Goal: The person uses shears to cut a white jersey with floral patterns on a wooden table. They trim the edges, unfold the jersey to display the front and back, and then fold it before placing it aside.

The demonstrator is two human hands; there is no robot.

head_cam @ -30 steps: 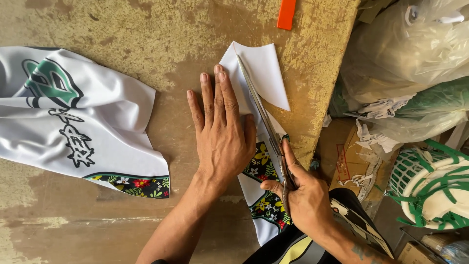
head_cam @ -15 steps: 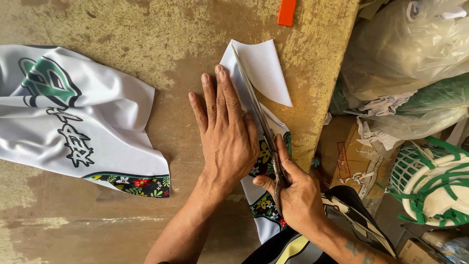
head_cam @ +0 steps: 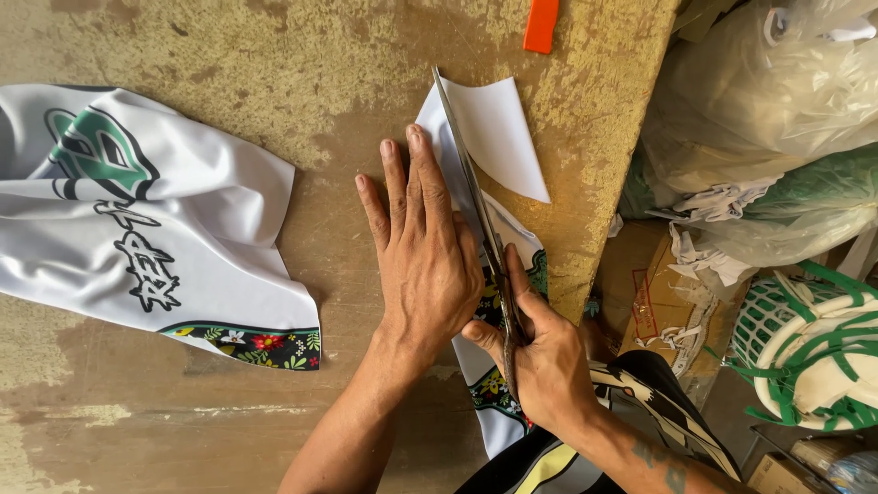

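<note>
At the frame's centre, the left hand [head_cam: 422,265] lies flat, fingers spread narrow, pressing a white fabric strip with a floral printed band [head_cam: 485,155] onto the worn brown wooden surface [head_cam: 274,55]. The right hand [head_cam: 540,366], just beside it at lower centre, has its fingers closed around long metal scissors [head_cam: 476,210], blades running along the strip towards the frame's top. A white printed jersey piece [head_cam: 137,229] lies at left.

Flat left hand [head_cam: 422,265] covers most of the white fabric strip w/ floral-print band [head_cam: 498,146]; strip's lower end hidden under right hand [head_cam: 540,366]. Long metal scissors [head_cam: 476,210]: handles buried in that fist. Orange plastic bar [head_cam: 541,23] cut off by top edge. White printed jersey cloth [head_cam: 137,229] cropped at left edge.
</note>
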